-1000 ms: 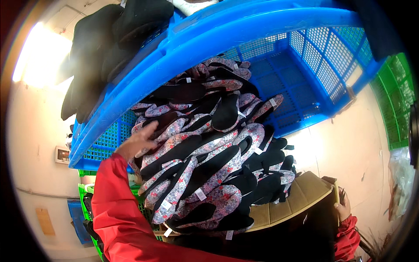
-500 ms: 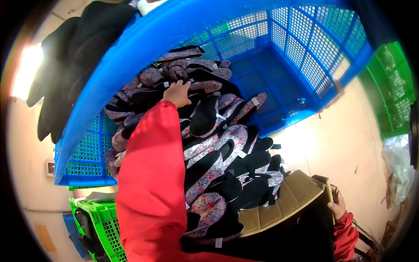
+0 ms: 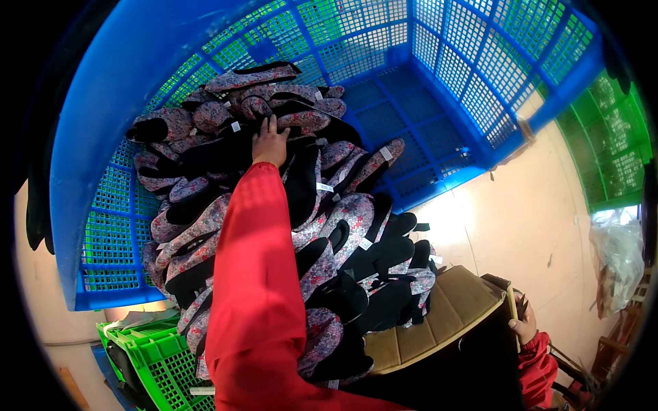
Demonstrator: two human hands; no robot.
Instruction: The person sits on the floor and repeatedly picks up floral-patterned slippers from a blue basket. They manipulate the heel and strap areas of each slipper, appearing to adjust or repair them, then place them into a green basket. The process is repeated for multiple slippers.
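My left hand (image 3: 271, 145), its red-sleeved arm stretched forward, lies on a heap of floral fabric slippers (image 3: 353, 212) with black soles and small white tags. Its fingers reach out over a dark slipper near the back of the heap, and no slipper is lifted in them. The heap fills the near left part of a large blue plastic crate (image 3: 480, 161) and spreads toward me over its lower side. At the lower right my right hand (image 3: 525, 325) is closed on the upright edge of a brown cardboard box (image 3: 439, 308). A small dark pointed thing beside its fingers is unclear.
A green plastic crate (image 3: 154, 349) stands at the lower left. Another green crate (image 3: 606, 144) is at the right, above a clear plastic bag (image 3: 617, 253). The pale floor (image 3: 528, 226) shows between the blue crate and the cardboard. Dark shapes hang at the far left.
My view has shifted, bringing more of the blue crate's left inside into sight. My left hand stays on the heap, its fingers closer together than before. My right hand keeps holding the cardboard.
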